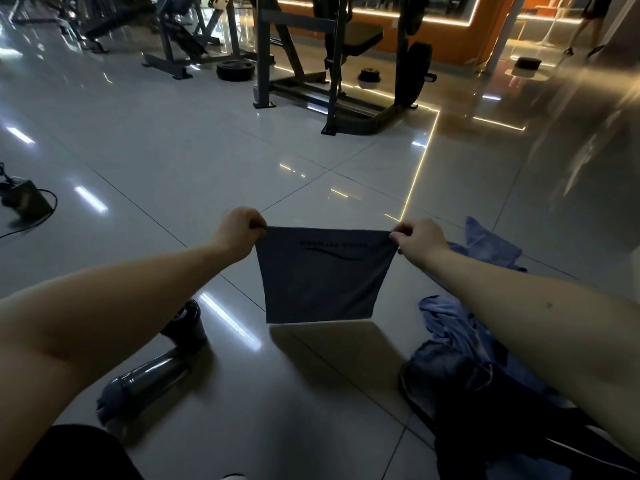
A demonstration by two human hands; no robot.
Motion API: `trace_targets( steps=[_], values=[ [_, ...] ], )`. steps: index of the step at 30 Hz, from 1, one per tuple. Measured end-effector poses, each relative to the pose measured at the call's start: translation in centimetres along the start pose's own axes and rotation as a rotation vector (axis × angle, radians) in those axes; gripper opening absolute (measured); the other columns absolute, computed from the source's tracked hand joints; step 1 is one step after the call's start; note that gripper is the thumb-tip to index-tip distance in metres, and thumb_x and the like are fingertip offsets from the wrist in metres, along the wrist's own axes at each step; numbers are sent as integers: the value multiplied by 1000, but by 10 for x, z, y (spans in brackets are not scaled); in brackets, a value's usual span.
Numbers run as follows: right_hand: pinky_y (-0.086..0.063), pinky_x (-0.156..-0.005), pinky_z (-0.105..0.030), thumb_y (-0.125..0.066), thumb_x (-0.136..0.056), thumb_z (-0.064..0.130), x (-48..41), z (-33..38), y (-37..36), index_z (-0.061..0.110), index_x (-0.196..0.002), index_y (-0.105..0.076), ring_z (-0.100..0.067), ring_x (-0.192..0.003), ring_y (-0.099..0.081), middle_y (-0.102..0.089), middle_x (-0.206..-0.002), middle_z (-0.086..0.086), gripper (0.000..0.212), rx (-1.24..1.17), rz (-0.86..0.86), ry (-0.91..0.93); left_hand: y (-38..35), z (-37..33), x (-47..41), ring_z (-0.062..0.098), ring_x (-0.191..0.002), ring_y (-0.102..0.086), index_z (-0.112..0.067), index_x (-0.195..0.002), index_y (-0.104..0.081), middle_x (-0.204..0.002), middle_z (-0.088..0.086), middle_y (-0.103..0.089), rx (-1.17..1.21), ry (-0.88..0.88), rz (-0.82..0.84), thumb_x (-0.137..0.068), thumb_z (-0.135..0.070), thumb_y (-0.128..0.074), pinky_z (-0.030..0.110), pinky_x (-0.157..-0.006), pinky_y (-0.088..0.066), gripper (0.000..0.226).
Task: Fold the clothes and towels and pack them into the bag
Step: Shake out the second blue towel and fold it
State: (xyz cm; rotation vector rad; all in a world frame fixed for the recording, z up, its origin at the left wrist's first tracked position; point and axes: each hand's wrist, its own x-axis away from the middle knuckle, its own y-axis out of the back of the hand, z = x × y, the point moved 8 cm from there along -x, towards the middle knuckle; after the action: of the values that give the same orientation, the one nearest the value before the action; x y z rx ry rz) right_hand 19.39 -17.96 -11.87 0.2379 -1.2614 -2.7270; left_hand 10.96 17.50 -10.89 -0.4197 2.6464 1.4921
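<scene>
I hold a grey towel [322, 278] up in front of me, stretched flat between both hands; my left hand [239, 230] pinches its top left corner, fingers curled tight over the edge, and my right hand [419, 240] pinches the top right corner the same way. The towel hangs straight down from that top edge, clear of the floor [173, 150], its lower hem level and its shadow lying on the tiles just beneath; there is dark lettering with a wavy line near the top, too dim for me to read.

Under my right forearm lies a heap of blue clothes [460, 327], crumpled and unfolded; part of it spreads further out on the tiles beyond my right hand. Just nearer to me than the heap sits a dark shape that may be the bag [485, 403], though the light there is too poor for me to be sure.

Under my left forearm a bottle [149, 379] lies on its side on the floor; a dark cup [185, 323] stands near its far end.

Well beyond the towel stands a weight rack [332, 64], with a weight plate [235, 70] flat on the floor to its left; at the far left edge sits a small box [27, 199] with a cable trailing from it.
</scene>
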Motion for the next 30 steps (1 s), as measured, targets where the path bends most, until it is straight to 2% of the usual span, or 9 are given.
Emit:
trace_targets(
  steps=[4, 7, 11, 13, 17, 21, 23, 26, 30],
  values=[
    [-57, -77, -42, -70, -80, 21, -10, -2, 7, 22, -69, -71, -25, -77, -66, -69, -73, -1, 12, -222, -67, -86, -1, 1, -9, 21, -83, -62, -8, -94, -69, -90, 6, -66, 105, 62, -29, -88, -10, -64, 32, -72, -51, 7],
    [-57, -68, -39, -69, -79, 16, -12, -4, 8, 18, -63, -71, -26, -71, -63, -67, -68, -5, 16, -322, -68, -123, -6, 3, -10, 18, -73, -56, -6, -90, -63, -82, 7, -61, 203, 124, -35, -89, -14, -63, 26, -60, -45, 9],
    [-62, -77, -46, -69, -68, 24, -21, -14, 2, 22, -64, -75, -30, -80, -72, -72, -72, -7, 7, -435, -71, -164, -12, 6, -13, 17, -72, -55, -8, -90, -61, -81, 5, -59, 269, 196, -65, -90, -12, -59, 25, -57, -42, 5],
    [-62, -79, -46, -71, -70, 19, -24, -14, 2, 16, -65, -74, -31, -81, -73, -72, -75, -10, 6, -485, -72, -181, -12, 6, -17, 18, -74, -56, -10, -89, -61, -80, 4, -59, 295, 223, -84, -89, -12, -59, 25, -57, -42, 3],
    [-61, -68, -41, -68, -73, 9, -18, -5, 7, 7, -67, -69, -36, -75, -69, -67, -70, -14, 7, -522, -45, -199, -10, 0, -20, 15, -67, -52, -7, -88, -61, -75, 3, -57, 300, 217, -66, -88, -15, -58, 26, -56, -40, 9],
    [-52, -60, -37, -62, -70, 9, -13, -9, 4, 13, -53, -64, -33, -70, -59, -57, -62, -13, 17, -555, 4, -234, -14, 1, -14, 17, -66, -52, -1, -87, -63, -73, 7, -57, 330, 203, 37, -87, -13, -58, 26, -57, -41, 13],
    [-57, -64, -39, -61, -79, 3, -11, -10, 2, 8, -61, -64, -34, -71, -62, -59, -69, -14, 19, -509, 34, -234, -16, 2, -12, 17, -66, -52, -3, -86, -63, -73, 6, -57, 333, 202, 56, -87, -12, -59, 27, -58, -42, 11],
    [-62, -78, -47, -66, -82, 0, -15, -13, -4, 3, -73, -66, -39, -82, -69, -65, -81, -20, 10, -479, 63, -207, -18, 4, -15, 16, -72, -55, -5, -92, -62, -81, 5, -60, 315, 210, 21, -89, -12, -60, 27, -62, -47, 7],
    [-60, -86, -48, -74, -74, 9, -24, -21, -5, 12, -67, -73, -33, -84, -73, -72, -80, -14, 8, -513, 12, -228, -19, 8, -21, 16, -76, -57, -8, -97, -62, -88, 6, -61, 319, 246, -45, -91, -13, -60, 26, -62, -48, 8]
  ],
)
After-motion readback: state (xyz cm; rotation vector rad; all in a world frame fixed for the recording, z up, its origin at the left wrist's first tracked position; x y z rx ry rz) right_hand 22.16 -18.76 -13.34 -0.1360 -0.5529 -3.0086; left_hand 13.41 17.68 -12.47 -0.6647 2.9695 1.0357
